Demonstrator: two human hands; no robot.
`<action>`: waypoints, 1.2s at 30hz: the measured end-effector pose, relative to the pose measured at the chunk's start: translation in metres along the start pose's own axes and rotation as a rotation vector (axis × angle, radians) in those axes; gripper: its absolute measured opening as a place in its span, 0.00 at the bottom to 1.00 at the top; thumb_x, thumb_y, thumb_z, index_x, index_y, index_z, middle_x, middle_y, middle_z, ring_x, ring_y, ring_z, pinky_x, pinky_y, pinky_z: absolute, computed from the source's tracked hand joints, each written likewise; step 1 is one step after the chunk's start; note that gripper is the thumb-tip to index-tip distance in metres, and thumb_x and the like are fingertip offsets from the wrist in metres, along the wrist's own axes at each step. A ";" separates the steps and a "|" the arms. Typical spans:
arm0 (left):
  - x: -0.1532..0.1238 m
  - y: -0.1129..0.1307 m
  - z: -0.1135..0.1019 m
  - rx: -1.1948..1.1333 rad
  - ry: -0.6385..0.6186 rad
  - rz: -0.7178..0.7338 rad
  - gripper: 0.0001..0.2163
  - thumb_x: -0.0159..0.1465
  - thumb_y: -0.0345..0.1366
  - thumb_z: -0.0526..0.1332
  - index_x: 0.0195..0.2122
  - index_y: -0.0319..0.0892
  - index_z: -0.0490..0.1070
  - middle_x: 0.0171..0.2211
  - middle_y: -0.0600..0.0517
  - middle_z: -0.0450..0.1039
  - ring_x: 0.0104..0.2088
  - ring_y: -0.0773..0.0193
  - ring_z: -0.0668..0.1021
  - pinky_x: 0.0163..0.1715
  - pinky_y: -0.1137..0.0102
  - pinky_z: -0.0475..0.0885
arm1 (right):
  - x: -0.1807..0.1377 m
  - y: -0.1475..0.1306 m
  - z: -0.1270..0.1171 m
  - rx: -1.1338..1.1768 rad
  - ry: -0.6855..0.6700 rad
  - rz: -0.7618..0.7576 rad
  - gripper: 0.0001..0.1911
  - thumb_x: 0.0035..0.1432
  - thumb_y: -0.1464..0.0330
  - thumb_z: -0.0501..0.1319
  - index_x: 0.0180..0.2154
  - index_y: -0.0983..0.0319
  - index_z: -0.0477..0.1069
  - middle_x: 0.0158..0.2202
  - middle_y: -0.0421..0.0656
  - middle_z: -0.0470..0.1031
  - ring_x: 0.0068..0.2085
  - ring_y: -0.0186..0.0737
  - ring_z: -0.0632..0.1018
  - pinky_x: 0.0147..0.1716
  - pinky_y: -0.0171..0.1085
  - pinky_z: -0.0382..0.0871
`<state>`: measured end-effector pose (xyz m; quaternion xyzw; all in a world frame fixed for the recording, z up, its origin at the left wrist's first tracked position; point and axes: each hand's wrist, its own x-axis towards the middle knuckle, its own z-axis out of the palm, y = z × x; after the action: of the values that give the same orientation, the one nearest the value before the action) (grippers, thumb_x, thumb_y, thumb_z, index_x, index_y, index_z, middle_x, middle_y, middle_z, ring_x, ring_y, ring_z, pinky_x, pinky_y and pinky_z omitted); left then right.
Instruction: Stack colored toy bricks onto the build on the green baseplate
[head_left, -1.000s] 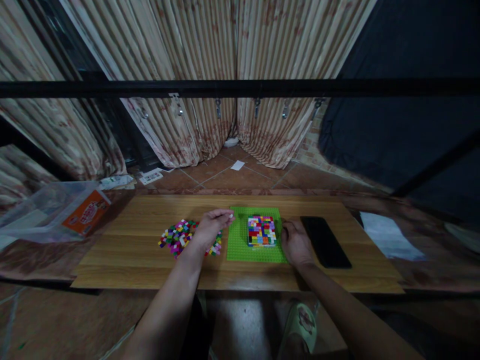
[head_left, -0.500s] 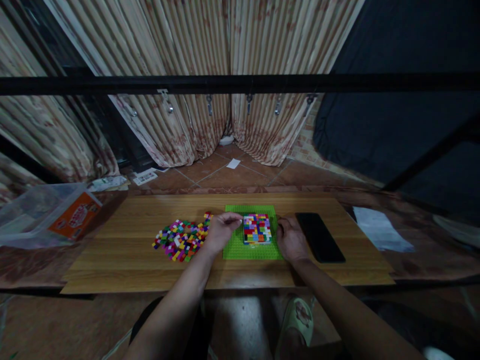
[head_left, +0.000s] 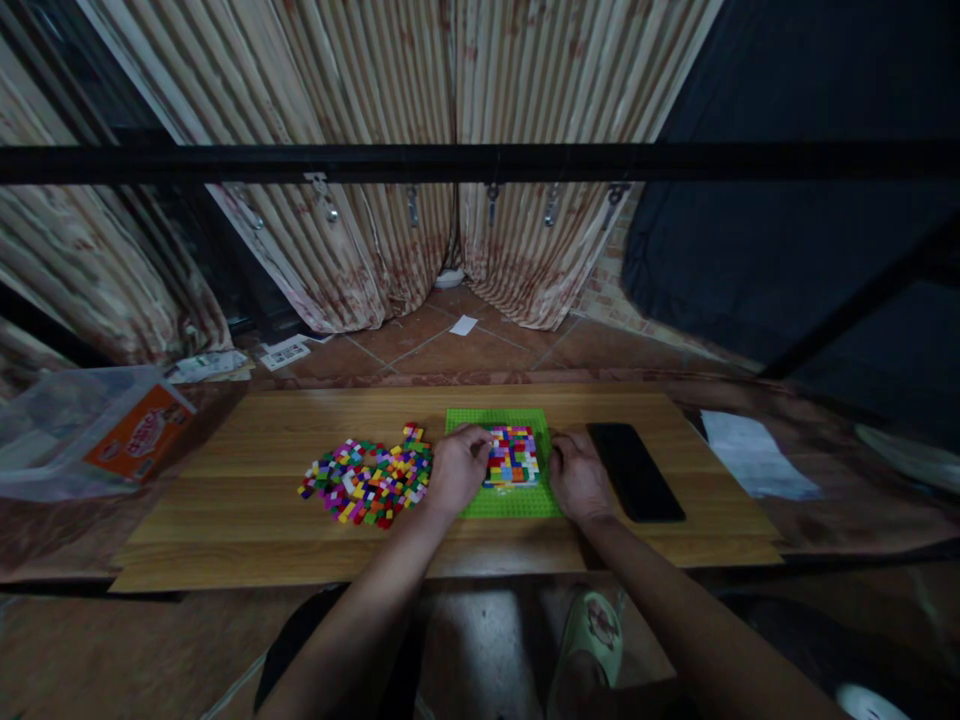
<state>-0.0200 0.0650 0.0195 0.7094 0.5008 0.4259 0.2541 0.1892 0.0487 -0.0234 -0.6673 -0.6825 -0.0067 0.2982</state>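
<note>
On the green baseplate point(head_left: 480, 508) sits a multicoloured block of toy bricks point(head_left: 514, 458), built up in a square. My left hand point(head_left: 456, 468) is at the block's left edge, its thumb and fingers pinched around a small, whitish toy brick whose details are too small to see. At the baseplate's right edge, my right hand point(head_left: 579, 478) rests with curled fingers; what is inside them, if anything, is hidden. A pile of loose toy bricks point(head_left: 367, 482) in many colours lies on the wooden table to the left of my left hand.
A black phone-like slab point(head_left: 637, 475) lies right of my right hand on the wooden table point(head_left: 247, 500). A clear plastic box point(head_left: 67, 430) with an orange label stands beyond the table's left end. White paper point(head_left: 757, 455) lies off its right side. A dark bar point(head_left: 480, 162) crosses ahead.
My left hand has moved right, from beside the block to its upper left edge, now covering part of it. My right hand stays by the baseplate's right edge. The view has shifted slightly.
</note>
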 end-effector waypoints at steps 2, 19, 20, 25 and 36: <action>0.000 0.001 0.001 0.038 0.001 0.015 0.07 0.60 0.25 0.59 0.31 0.41 0.76 0.33 0.52 0.76 0.35 0.66 0.78 0.40 0.71 0.72 | 0.000 0.000 0.000 0.000 0.002 -0.001 0.13 0.60 0.72 0.51 0.40 0.64 0.72 0.43 0.50 0.73 0.46 0.45 0.74 0.50 0.41 0.68; -0.001 0.007 -0.002 0.109 -0.001 0.047 0.10 0.59 0.23 0.56 0.37 0.41 0.73 0.37 0.49 0.74 0.36 0.65 0.78 0.40 0.70 0.74 | 0.001 0.001 0.001 -0.002 0.013 -0.008 0.12 0.59 0.72 0.51 0.39 0.63 0.72 0.43 0.50 0.73 0.46 0.45 0.73 0.49 0.40 0.68; -0.001 0.007 -0.004 0.103 0.005 0.038 0.10 0.59 0.23 0.56 0.37 0.40 0.73 0.37 0.49 0.74 0.36 0.65 0.78 0.41 0.70 0.74 | 0.001 0.001 0.000 -0.004 0.008 -0.006 0.12 0.59 0.72 0.51 0.39 0.63 0.72 0.42 0.50 0.73 0.45 0.45 0.73 0.48 0.41 0.68; 0.001 0.004 -0.004 0.064 0.054 -0.023 0.09 0.61 0.26 0.56 0.38 0.41 0.74 0.36 0.49 0.76 0.38 0.64 0.79 0.42 0.69 0.74 | 0.000 0.001 0.000 0.003 -0.005 0.005 0.13 0.59 0.73 0.51 0.40 0.62 0.73 0.42 0.50 0.74 0.45 0.45 0.74 0.48 0.41 0.68; 0.011 -0.014 0.015 -0.066 0.105 -0.227 0.05 0.59 0.33 0.63 0.37 0.40 0.73 0.35 0.49 0.78 0.37 0.64 0.79 0.40 0.69 0.74 | 0.000 0.002 0.001 -0.002 -0.012 0.014 0.13 0.60 0.72 0.51 0.41 0.63 0.73 0.44 0.50 0.73 0.47 0.44 0.73 0.50 0.40 0.67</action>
<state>-0.0128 0.0810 0.0050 0.6161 0.5762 0.4472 0.2975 0.1904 0.0496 -0.0247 -0.6722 -0.6796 -0.0014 0.2936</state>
